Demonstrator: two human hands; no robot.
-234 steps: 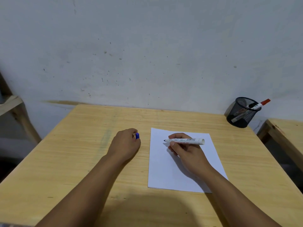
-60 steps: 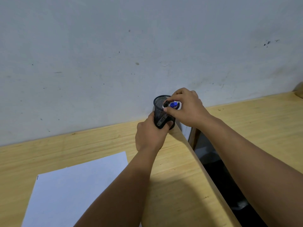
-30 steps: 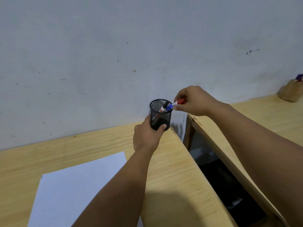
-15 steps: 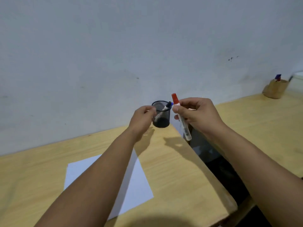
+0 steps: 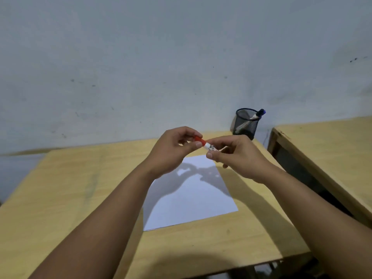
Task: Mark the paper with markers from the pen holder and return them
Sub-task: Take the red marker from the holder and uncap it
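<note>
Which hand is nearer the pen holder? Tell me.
Right. The right hand grips the red marker body just below and left of the pen holder. The left hand pinches the cap, farther left.

table (image 5: 60, 198): matt pale wood | pen holder (image 5: 244, 125): black wire mesh | paper (image 5: 191, 198): smooth white

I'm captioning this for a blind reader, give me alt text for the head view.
Two hands hold a red-capped marker above white paper: the left hand pinches the cap, the right hand grips the barrel. A mesh pen holder with a blue-capped marker stands at the table's far corner.
</note>
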